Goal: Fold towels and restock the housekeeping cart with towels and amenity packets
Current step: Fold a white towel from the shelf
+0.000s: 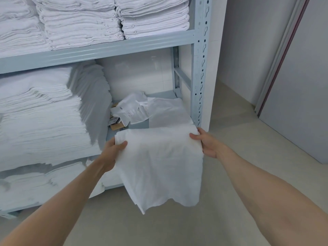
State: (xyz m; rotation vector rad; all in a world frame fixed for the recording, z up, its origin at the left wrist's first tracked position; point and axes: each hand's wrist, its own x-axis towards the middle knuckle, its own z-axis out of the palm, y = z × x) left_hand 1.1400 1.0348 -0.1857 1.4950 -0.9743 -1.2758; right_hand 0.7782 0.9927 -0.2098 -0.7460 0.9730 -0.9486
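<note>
Towel [159, 164] | hangs between grips | left hand [113, 150], right hand [205, 142] each pinch a top corner

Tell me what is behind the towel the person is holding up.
Behind the towel, gripped by the left hand and right hand, is the shelf with a folded white cloth, crumpled plastic packets and cardboard pieces. The shelf's front edge there is covered.

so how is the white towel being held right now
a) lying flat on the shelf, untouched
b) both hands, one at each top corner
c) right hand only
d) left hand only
b: the left hand and right hand each pinch a top corner of the towel, which hangs down in front of the shelf.
</note>
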